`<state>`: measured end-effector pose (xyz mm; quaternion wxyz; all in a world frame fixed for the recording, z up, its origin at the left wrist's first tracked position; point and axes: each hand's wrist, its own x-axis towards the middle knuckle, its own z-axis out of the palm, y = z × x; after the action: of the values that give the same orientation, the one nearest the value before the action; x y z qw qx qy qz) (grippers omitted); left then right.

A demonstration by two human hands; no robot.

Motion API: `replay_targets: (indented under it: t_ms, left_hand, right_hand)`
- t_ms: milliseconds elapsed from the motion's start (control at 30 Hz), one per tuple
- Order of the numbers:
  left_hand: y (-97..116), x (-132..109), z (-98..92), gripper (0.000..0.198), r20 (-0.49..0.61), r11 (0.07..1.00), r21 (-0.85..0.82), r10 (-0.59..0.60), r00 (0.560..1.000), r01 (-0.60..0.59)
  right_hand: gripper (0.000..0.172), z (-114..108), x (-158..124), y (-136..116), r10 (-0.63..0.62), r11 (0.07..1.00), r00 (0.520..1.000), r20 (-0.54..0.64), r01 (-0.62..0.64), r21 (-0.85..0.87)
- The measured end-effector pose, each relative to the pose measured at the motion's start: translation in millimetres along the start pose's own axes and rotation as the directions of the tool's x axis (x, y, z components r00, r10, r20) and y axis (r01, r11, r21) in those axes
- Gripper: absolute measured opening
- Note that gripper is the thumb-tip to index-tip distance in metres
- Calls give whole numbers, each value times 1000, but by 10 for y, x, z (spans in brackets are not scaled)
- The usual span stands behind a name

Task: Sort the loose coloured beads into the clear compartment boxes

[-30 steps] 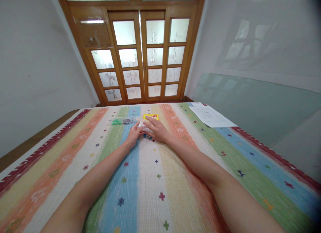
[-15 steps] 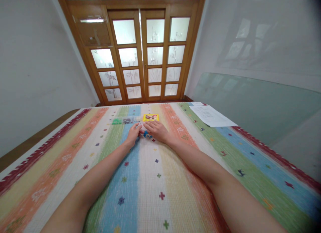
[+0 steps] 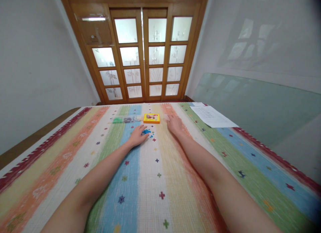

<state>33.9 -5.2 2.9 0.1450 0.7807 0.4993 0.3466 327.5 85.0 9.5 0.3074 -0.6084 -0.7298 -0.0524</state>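
Observation:
A small heap of tiny blue pieces (image 3: pixel 146 131) lies on the striped tablecloth. My left hand (image 3: pixel 137 136) rests beside it with fingers apart, the fingertips at the heap's left edge. To the right of a yellow box (image 3: pixel 151 118), my right hand (image 3: pixel 175 124) is on the cloth, its fingers curled on a pale, see-through plastic bag (image 3: pixel 166 117) that shows only in part. Clear packets (image 3: pixel 125 119) with green and dark contents lie left of the box.
White printed sheets (image 3: pixel 212 116) lie at the table's far right. The striped tablecloth (image 3: pixel 147 192) covers the table. Beyond its far edge stand wooden doors (image 3: pixel 142 55) with frosted panes, and a pale glass panel (image 3: pixel 253 102) leans along the right wall.
My hands have parted. The right one has moved right with the see-through bag, uncovering the blue pieces and the box front. My left hand has shifted slightly nearer and opened.

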Motion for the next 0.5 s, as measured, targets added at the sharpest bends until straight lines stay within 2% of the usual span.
replay_targets:
  t_ms: [100, 167, 267, 367, 500]
  left_hand:
    - [57, -34, 46, 69, 155, 995, 56, 79, 985, -88]
    - [97, -30, 76, 72, 209, 986, 74, 133, 969, -151]
    - [132, 7, 107, 57, 250, 974, 78, 189, 950, -214]
    - [144, 43, 110, 42, 266, 967, 31, 236, 935, -253]
    - [169, 35, 58, 41, 281, 952, -46, 304, 910, -304]
  right_hand:
    - [36, 39, 46, 91, 52, 998, 998, 45, -50, -46]
    - [40, 79, 81, 37, 13, 999, 1000, 23, -13, -34]
    - [46, 154, 130, -150, -164, 986, 986, 34, 162, 39]
    - [54, 233, 170, -354, -334, 940, 938, 96, 324, 109]
    - [64, 303, 271, -519, -358, 931, 917, 178, 336, 142]
